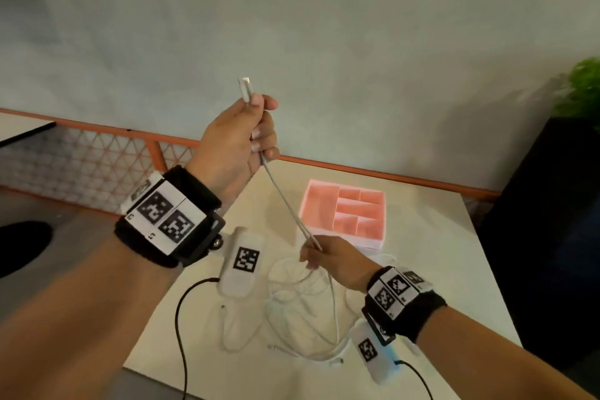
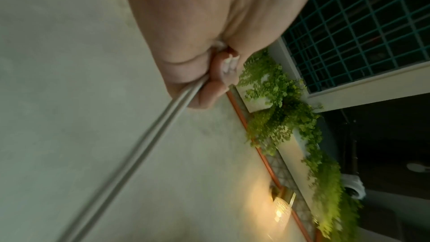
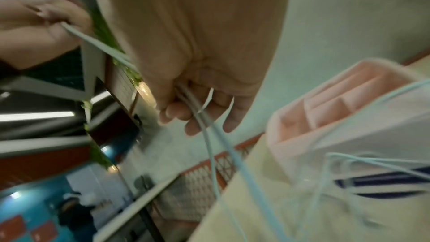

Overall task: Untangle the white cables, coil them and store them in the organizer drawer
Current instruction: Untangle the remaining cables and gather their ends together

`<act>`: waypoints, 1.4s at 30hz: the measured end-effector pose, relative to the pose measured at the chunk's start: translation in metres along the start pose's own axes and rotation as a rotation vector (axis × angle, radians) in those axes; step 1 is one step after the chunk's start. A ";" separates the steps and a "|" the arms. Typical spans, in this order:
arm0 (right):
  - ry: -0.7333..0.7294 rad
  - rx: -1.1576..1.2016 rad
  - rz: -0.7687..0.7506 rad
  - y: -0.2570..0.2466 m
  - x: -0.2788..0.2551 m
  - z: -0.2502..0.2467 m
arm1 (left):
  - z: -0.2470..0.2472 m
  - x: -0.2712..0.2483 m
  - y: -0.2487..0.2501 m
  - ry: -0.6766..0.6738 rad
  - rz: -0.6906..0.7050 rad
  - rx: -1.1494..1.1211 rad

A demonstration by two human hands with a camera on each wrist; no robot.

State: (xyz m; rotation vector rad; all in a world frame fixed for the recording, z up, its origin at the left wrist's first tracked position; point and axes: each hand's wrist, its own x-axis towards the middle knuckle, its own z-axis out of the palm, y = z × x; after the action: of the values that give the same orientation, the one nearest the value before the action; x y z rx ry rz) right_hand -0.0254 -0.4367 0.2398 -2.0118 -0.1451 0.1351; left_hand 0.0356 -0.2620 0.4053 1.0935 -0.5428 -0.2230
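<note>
My left hand [image 1: 256, 127] is raised above the table and grips a white cable [image 1: 285, 201] in its fist, the plug end [image 1: 245, 89] sticking up past the thumb. Two strands run taut down to my right hand [image 1: 313, 252], which pinches them just above the table. Below it a tangle of white cables [image 1: 302, 312] lies loose on the table [image 1: 438, 269]. The pink organizer drawer [image 1: 376, 237] with several compartments sits behind my right hand. The left wrist view shows the two strands [image 2: 139, 146] leaving my left hand [image 2: 197, 87]; the right wrist view shows the strands [image 3: 209, 135] passing through my right hand's fingers [image 3: 177, 113].
Two white tagged boxes with black leads hang from my wrists, one [image 1: 242, 261] under the left wrist and one [image 1: 370, 351] under the right. An orange mesh railing [image 1: 107, 153] runs behind the table. A black planter [image 1: 552, 221] with green leaves stands at the right.
</note>
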 end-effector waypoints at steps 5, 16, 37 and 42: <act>-0.119 -0.182 0.223 0.069 -0.028 -0.015 | -0.041 0.005 0.024 0.123 0.151 0.028; 0.363 0.130 -0.088 -0.029 -0.034 -0.088 | -0.048 0.010 0.009 0.226 0.161 0.126; 0.770 -1.127 -0.140 0.005 -0.117 -0.152 | -0.026 0.019 -0.042 0.203 -0.024 0.038; 0.019 -0.629 0.507 0.078 -0.132 -0.093 | -0.036 0.008 -0.063 0.157 -0.179 0.080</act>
State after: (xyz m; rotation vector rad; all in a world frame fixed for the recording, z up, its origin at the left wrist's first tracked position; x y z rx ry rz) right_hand -0.1374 -0.5741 0.2130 -2.6410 0.3866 0.4347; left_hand 0.0666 -0.2660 0.3399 1.2274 -0.3162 -0.2706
